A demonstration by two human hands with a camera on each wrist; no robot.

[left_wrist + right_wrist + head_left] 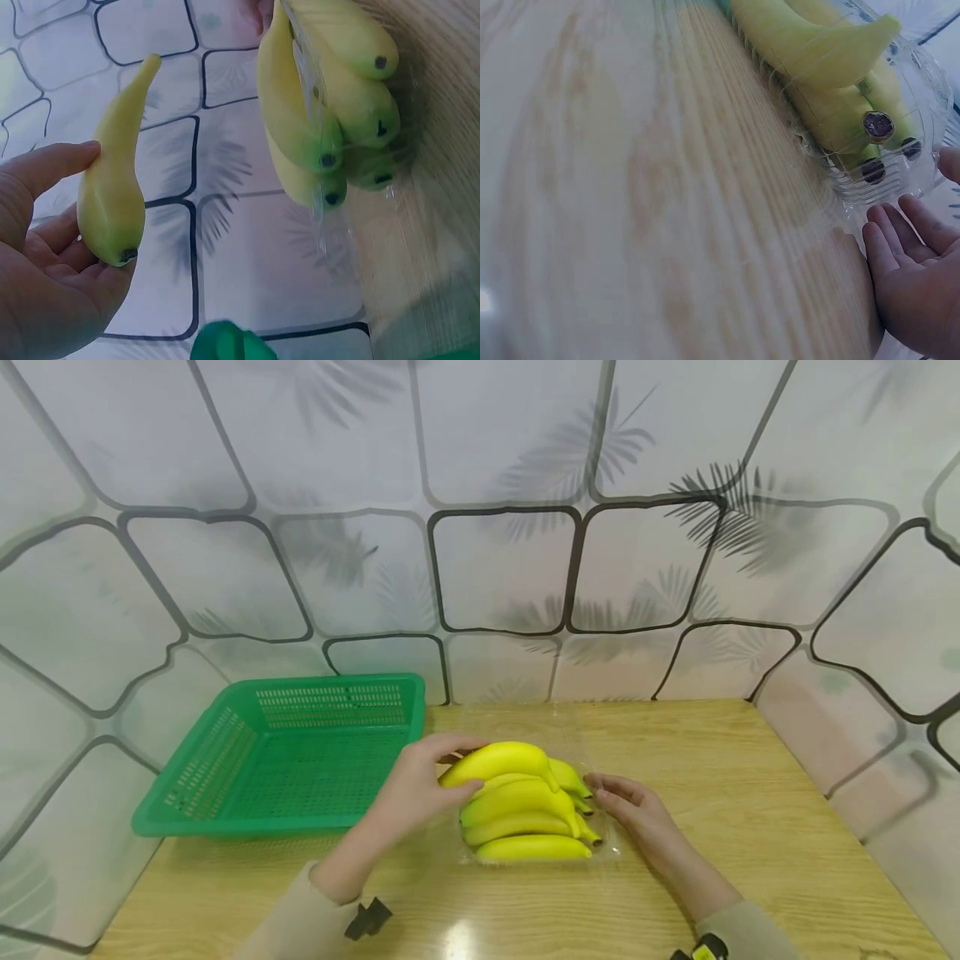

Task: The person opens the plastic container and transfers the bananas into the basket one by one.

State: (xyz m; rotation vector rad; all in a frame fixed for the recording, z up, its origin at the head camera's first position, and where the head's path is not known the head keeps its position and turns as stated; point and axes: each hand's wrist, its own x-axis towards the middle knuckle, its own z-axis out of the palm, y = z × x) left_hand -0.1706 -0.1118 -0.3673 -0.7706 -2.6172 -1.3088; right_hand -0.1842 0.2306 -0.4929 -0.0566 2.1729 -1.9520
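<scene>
My left hand (pixel 411 783) grips a single yellow banana (pixel 501 762), its thumb on one side and fingers on the other. In the left wrist view this banana (pixel 112 176) is apart from the others, its greenish, dark-tipped end near the palm. Several more bananas (pixel 525 806) lie side by side in a clear plastic container (pixel 859 187) on the table, some with greenish ends. At the container's right edge is my right hand (pixel 647 823), its fingertips right by the clear rim. The right wrist view shows that hand's fingers (pixel 889 236) extended, holding nothing.
A green plastic basket (pixel 315 768) with slotted walls stands on the left of the wooden table (pixel 712 752). Behind the bananas lies a clear flap of the container (pixel 525 720). A patterned wall covering (pixel 502 577) rises along the back and both sides.
</scene>
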